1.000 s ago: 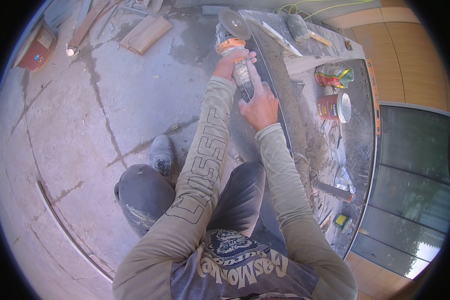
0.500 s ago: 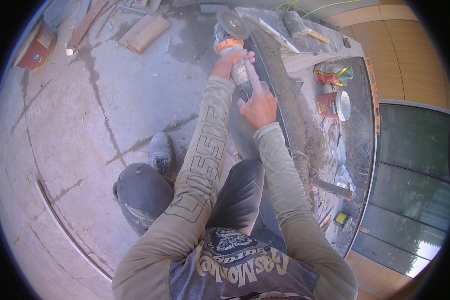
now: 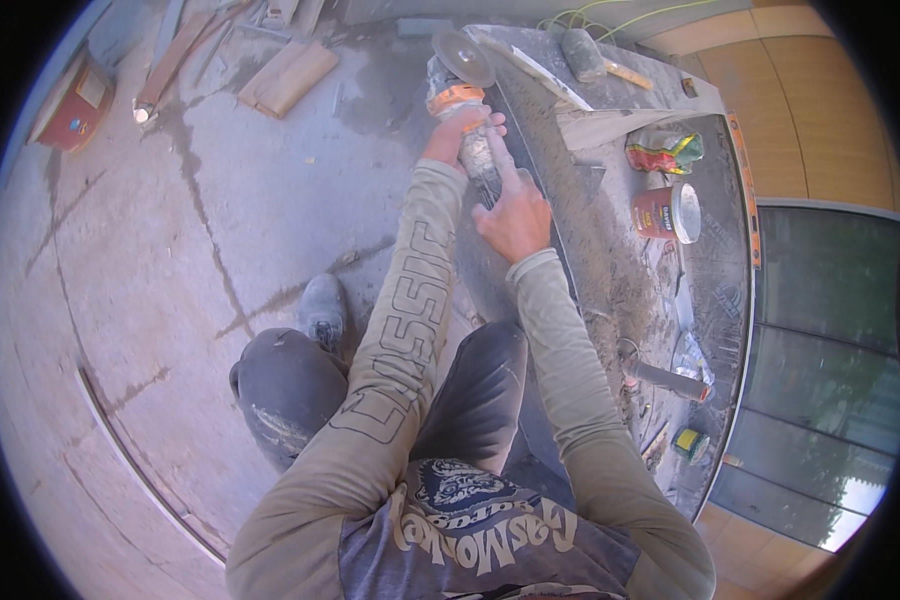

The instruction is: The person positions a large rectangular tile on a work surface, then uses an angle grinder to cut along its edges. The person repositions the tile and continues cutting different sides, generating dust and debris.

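Note:
My left hand (image 3: pixel 458 130) wraps round the upper body of a dusty angle grinder (image 3: pixel 482 155) just below its orange collar (image 3: pixel 458 96). My right hand (image 3: pixel 518 210) grips the lower body, index finger stretched along it. The grinder's disc (image 3: pixel 463 57) is at the far end, beside a long dark edge (image 3: pixel 560 225) coated with grey mortar on its right side. Whether the disc touches anything I cannot tell. My knees are bent below my arms.
Right: rubber mallet (image 3: pixel 595 60), crumpled bag (image 3: pixel 663 150), red tub (image 3: pixel 667 211), cylindrical tool (image 3: pixel 670 380), small tin (image 3: pixel 690 443), orange level (image 3: pixel 745 190), glass panels (image 3: pixel 820 280). Left: concrete floor (image 3: pixel 140 260), red bucket (image 3: pixel 70 105), boards (image 3: pixel 288 78), long strip (image 3: pixel 145 460).
The grinder and both my hands have shifted slightly left, and the disc sits a little lower in the picture. My grip looks the same.

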A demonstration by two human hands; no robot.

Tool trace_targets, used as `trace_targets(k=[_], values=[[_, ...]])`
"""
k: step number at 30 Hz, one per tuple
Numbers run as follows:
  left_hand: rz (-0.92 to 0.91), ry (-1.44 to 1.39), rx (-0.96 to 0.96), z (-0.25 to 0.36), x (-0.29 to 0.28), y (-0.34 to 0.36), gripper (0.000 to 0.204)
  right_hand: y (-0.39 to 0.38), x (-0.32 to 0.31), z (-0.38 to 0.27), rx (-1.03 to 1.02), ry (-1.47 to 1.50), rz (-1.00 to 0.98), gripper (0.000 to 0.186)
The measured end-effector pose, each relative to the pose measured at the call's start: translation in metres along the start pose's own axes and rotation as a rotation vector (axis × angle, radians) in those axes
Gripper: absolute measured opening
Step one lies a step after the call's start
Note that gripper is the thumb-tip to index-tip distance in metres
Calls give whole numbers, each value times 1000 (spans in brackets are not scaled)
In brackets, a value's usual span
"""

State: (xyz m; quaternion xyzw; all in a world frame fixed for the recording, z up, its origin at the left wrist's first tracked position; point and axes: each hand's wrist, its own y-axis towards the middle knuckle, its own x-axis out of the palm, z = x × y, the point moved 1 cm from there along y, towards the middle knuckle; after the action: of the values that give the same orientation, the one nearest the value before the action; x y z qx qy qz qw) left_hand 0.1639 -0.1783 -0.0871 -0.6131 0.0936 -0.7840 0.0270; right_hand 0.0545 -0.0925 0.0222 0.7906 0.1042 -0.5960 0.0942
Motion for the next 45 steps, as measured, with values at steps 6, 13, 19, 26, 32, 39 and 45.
trace_targets(k=[6,13,19,26,32,39,45], values=[[-17,-32,-3,6,0,7,32,7,-1,-6,9,-32,-1,102],[-6,-15,-11,10,5,8,31,12,-1,-5,10,-17,-1,101],[-9,-42,-1,13,4,11,30,15,-5,-10,11,-24,-9,101],[-32,-26,-4,15,4,17,30,18,-2,-7,4,-32,-4,101],[-20,-22,-3,16,4,17,31,20,-4,-11,15,-25,-24,101],[-11,-14,5,21,6,16,33,24,-2,-12,16,-16,-25,102],[-13,-17,7,21,5,18,33,25,-1,-12,11,-23,-19,102]])
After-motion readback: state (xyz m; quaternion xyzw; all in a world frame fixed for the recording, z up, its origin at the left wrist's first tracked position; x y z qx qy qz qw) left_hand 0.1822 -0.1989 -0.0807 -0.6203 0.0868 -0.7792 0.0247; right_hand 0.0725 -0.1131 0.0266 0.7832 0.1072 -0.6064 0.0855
